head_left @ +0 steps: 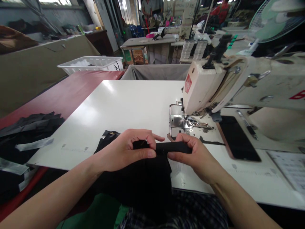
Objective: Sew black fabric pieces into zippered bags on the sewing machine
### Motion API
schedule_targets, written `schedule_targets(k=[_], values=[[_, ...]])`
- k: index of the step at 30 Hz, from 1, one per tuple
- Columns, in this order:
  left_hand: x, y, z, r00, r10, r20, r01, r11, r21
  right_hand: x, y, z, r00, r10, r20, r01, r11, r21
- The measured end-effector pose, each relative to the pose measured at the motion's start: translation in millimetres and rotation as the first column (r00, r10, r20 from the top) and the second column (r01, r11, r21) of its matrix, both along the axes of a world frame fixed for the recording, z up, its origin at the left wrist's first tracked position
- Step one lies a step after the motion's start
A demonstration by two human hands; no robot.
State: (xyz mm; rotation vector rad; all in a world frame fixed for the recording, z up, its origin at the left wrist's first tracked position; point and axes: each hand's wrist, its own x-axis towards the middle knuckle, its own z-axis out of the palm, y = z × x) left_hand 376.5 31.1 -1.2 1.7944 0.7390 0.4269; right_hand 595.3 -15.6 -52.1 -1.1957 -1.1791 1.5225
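Both my hands hold a piece of black fabric (152, 171) at the near edge of the white sewing table (124, 105). My left hand (126, 149) is closed, pinching the folded top edge of the fabric between thumb and fingers. My right hand (193, 156) is closed too, gripping the same folded black strip (173, 147) just to the right. The fabric hangs down over the table edge toward my lap. The sewing machine (214, 82) stands just beyond my right hand, its presser foot (190, 121) a short way from the strip.
A black phone (238, 136) lies on the machine bed at the right. A pile of black fabric pieces (28, 130) sits on the red table at the left. A white plastic basket (92, 63) and a grey bin (154, 71) stand behind. A fan (274, 19) is at upper right.
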Motion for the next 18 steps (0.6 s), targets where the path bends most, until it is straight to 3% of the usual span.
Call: schedule_targets(k=[2, 4, 8, 11, 14, 18], values=[[2.2, 0.3, -0.7, 0.999, 0.037, -0.024, -0.037, 0.999, 0.008, -2.7, -3.2, -5.6, 0.994, -0.092, -0.061, 0.091, 0.996, -0.008], [4.8, 0.1, 0.3, 0.995, 0.063, -0.082, -0.061, 0.998, 0.033, -5.0, -6.6, -8.3, 0.987, -0.162, -0.015, 0.162, 0.987, 0.017], [10.4, -1.2, 2.7, 0.973, 0.135, -0.188, -0.104, 0.981, 0.166, -6.6, -16.5, -4.7, 0.984, -0.169, 0.063, 0.163, 0.981, 0.101], [13.0, -2.7, 1.3, 0.969, 0.184, -0.167, -0.142, 0.961, 0.238, -10.7, -26.9, -6.6, 0.972, -0.155, -0.179, 0.152, 0.988, -0.025], [14.2, -3.6, -0.8, 0.967, 0.209, -0.147, -0.168, 0.953, 0.254, -19.3, -38.8, -16.7, 0.877, -0.22, -0.426, 0.166, 0.973, -0.16], [16.3, -4.1, -0.4, 0.962, 0.204, -0.181, -0.152, 0.952, 0.267, -28.1, -50.8, -23.3, 0.874, -0.168, -0.456, 0.112, 0.983, -0.147]])
